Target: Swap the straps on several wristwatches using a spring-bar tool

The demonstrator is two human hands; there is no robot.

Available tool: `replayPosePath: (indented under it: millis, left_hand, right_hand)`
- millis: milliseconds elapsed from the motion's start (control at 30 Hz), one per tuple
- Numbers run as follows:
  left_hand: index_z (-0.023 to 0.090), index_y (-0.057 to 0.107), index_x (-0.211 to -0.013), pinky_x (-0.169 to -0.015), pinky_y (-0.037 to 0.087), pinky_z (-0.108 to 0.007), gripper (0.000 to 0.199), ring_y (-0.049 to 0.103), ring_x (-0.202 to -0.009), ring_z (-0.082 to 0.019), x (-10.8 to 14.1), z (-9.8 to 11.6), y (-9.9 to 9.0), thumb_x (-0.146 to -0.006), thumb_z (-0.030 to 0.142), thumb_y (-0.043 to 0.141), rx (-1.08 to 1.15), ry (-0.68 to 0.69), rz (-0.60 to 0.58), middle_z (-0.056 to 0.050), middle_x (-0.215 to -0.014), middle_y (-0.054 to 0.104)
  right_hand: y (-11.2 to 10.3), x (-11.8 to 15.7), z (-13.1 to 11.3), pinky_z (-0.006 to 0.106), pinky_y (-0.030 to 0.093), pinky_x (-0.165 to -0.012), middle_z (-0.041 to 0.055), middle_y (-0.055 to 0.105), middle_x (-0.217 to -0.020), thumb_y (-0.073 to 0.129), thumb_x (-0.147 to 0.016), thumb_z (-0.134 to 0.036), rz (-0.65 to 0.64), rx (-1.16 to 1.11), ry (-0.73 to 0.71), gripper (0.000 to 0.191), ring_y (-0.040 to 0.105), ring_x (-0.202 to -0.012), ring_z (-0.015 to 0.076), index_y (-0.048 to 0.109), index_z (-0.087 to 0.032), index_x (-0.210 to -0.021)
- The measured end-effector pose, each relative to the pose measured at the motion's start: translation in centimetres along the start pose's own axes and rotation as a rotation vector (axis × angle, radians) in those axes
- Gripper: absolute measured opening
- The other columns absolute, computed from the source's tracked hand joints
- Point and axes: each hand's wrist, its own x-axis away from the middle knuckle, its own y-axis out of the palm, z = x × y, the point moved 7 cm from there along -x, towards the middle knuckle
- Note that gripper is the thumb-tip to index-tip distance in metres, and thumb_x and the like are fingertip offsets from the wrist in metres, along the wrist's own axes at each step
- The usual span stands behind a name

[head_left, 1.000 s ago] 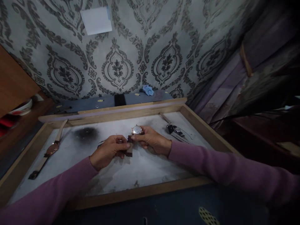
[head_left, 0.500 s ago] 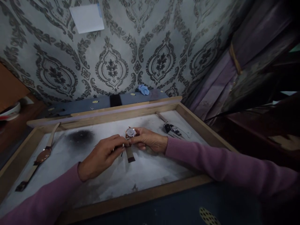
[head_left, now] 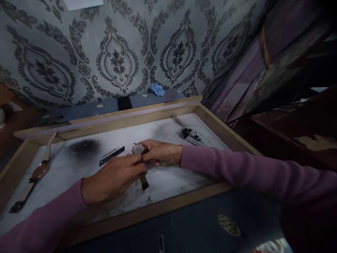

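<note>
A round-faced wristwatch (head_left: pixel 138 149) with a rose-gold-coloured case is held just above the tray floor. My right hand (head_left: pixel 160 152) grips its case from the right, thumb and fingers closed on it. From the left, my left hand (head_left: pixel 116 177) reaches over, its fingers pressed together at the joint of case and strap. Whether a small tool is also between them is hidden. Below the fingers hangs the loose end of the strap (head_left: pixel 144 182). A dark flat strip (head_left: pixel 112 155) with a hole at one end lies behind my left hand.
A shallow wooden tray (head_left: pixel 158 215) with a white floor surrounds the work. Another watch (head_left: pixel 40 170) lies along its left side. More watch parts and straps (head_left: pixel 190 133) lie at the back right. Behind the tray's rear wall sits a crumpled blue cloth (head_left: pixel 157 89).
The view has shifted slightly. My left hand has turned flatter over the strap, and the dark strip behind it has come into sight. My right hand still grips the watch.
</note>
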Motion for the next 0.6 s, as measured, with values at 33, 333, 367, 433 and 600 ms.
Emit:
replayPosePath:
  millis: [33,333,367,433,600]
  left_hand:
    - [0.018,0.064,-0.098,-0.068,0.045,-0.03,0.027,0.058,-0.082,-0.019,-0.1,0.0,0.3,-0.098,0.017,0.037,-0.024,-0.002,-0.035,-0.006,-0.094,0.063]
    - [0.019,0.065,-0.094,-0.076,0.042,-0.032,0.019,0.055,-0.091,-0.021,-0.2,-1.3,0.3,-0.095,0.016,0.046,0.081,-0.128,-0.105,-0.005,-0.097,0.058]
    - [0.019,0.065,-0.095,-0.077,0.042,-0.032,0.019,0.054,-0.091,-0.021,-0.1,-1.6,0.1,-0.095,0.016,0.046,0.099,-0.157,-0.098,-0.006,-0.098,0.057]
    - [0.019,0.063,-0.097,-0.08,0.042,-0.034,0.019,0.053,-0.093,-0.021,0.2,-2.1,-0.2,-0.095,0.015,0.044,0.146,-0.202,-0.088,-0.006,-0.1,0.056]
    - [0.021,0.059,-0.097,-0.081,0.041,-0.033,0.016,0.056,-0.088,-0.019,0.8,-2.9,-0.6,-0.094,0.015,0.044,0.309,-0.265,-0.113,-0.002,-0.093,0.062]
  right_hand:
    - [0.0,0.0,0.0,0.014,0.022,-0.031,-0.0112,0.049,-0.048,0.055,-0.064,0.002,0.01,0.015,0.002,0.02,0.034,-0.034,0.0011,0.053,-0.014,-0.076]
    - [-0.3,0.5,-0.1,0.013,0.026,-0.03,-0.0106,0.046,-0.045,0.056,-0.072,-0.001,0.028,0.047,-0.061,0.013,0.033,-0.033,0.0022,0.053,-0.014,-0.07]
    - [-0.5,0.7,-0.2,0.013,0.026,-0.03,-0.0095,0.048,-0.047,0.057,-0.075,-0.003,0.045,0.05,-0.073,0.011,0.033,-0.034,0.0021,0.054,-0.014,-0.071]
    - [-0.9,1.2,-0.3,0.012,0.028,-0.031,-0.0059,0.054,-0.054,0.059,-0.081,-0.011,0.075,0.055,-0.09,0.01,0.033,-0.036,0.0017,0.054,-0.013,-0.072]
    - [-1.7,2.8,0.9,0.013,0.026,-0.031,-0.0019,0.061,-0.062,0.05,-0.095,-0.031,0.134,0.046,-0.014,0.022,0.029,-0.035,0.0016,0.05,-0.016,-0.08]
